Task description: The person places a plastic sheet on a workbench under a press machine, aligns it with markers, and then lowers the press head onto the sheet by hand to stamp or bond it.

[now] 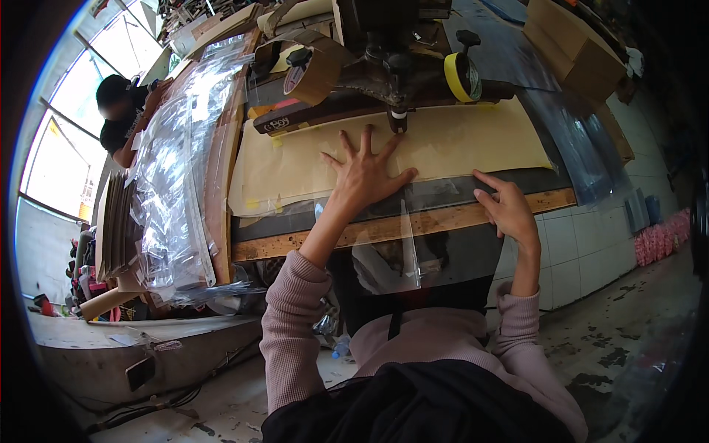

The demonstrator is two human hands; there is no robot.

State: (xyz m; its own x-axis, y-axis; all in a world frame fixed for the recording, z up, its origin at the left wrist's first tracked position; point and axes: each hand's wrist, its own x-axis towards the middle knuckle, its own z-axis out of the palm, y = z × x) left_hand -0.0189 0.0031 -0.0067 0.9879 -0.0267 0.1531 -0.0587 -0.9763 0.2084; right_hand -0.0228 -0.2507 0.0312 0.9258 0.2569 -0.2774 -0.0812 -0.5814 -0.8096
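My left hand (364,173) lies flat with fingers spread on a pale yellow sheet (458,144), its thumb near the sheet's front edge. A clear plastic sheet (436,255) reaches from the worktop past the front wooden edge and hangs toward my body; its far end is hard to make out. My right hand (511,209) is at the right edge of this clear sheet. Its index finger points out at the yellow sheet's front edge, with the thumb apart and the other fingers curled. Just beyond my left fingertips stands the machine's dark metal head (397,118).
A dark bar (332,107) crosses the yellow sheet. A brown tape roll (314,77) and a yellow one (463,77) sit above it. Clear plastic sheets (170,177) are piled left, near another person (122,118). A cardboard box (576,48) stands back right.
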